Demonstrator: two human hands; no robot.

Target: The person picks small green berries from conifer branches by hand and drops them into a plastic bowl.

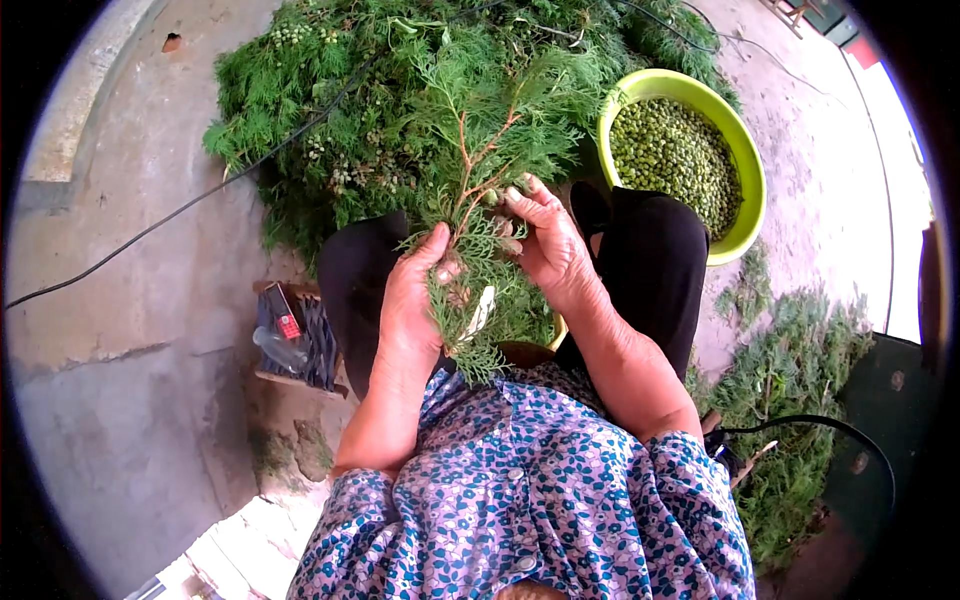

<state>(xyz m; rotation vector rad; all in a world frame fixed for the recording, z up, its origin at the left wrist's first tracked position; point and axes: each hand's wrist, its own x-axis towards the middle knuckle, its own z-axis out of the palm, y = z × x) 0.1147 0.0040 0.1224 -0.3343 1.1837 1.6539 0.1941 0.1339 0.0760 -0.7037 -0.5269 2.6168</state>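
A leafy conifer branch (468,180) with reddish-brown stems and flat green sprays is held upright in front of me. My left hand (412,300) is closed round its lower part, the thumb lying along the stem. On the other side, my right hand (550,245) has its fingers curled in on the same branch. A small green cone (490,197) shows right beside those fingertips; whether they grip it is hard to see. Lower sprays hang over my lap, hiding most of a yellow container (559,330) between my legs.
A large heap of cut conifer branches (320,130) lies ahead. At its right stands a yellow-green basin (750,190) of small green cones. More branches (790,400) lie at right. A black cable (170,217) crosses the floor; a low stool (300,340) with a phone (283,318) is left.
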